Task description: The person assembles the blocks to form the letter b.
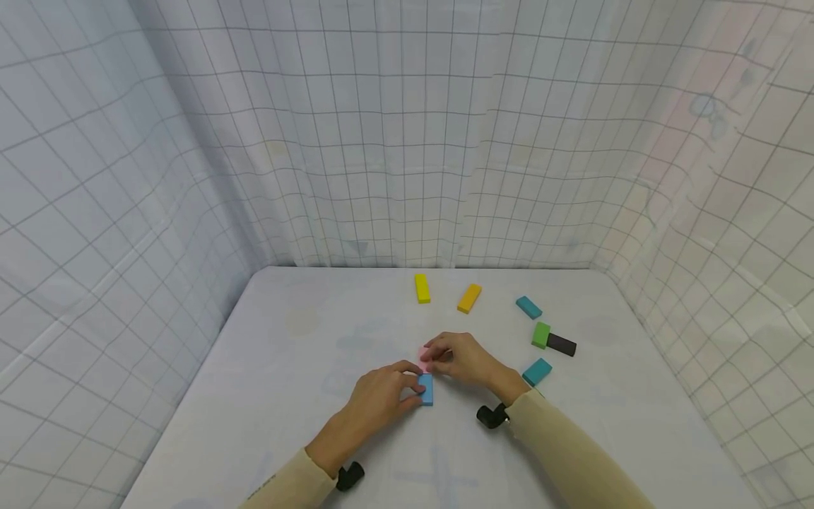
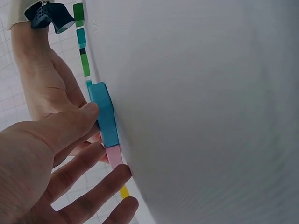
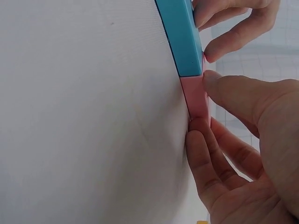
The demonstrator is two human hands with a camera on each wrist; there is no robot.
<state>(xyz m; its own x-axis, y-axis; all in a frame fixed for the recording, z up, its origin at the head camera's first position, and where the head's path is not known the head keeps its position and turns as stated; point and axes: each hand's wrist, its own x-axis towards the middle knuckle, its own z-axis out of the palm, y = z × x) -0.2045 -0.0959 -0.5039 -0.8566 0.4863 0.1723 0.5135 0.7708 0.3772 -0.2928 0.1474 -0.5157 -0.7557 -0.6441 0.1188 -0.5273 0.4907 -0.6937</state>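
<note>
A light blue block (image 1: 427,390) lies flat on the white table, its far end against a pink block (image 1: 423,359). My left hand (image 1: 381,396) holds the blue block from the left, thumb near its close end and a finger by the joint between the blocks. In the left wrist view, the left thumb (image 2: 88,114) touches the blue block's face while other fingers stay spread. My right hand (image 1: 464,357) pinches the pink block between thumb and curled fingers. The right wrist view shows the blue block (image 3: 184,42) and pink block (image 3: 195,95) end to end.
Farther back lie a yellow block (image 1: 422,288) and an orange block (image 1: 469,298). To the right are a blue block (image 1: 528,307), a green block (image 1: 541,334) touching a dark block (image 1: 562,344), and a teal block (image 1: 537,371). Gridded white curtains (image 1: 407,141) enclose the table.
</note>
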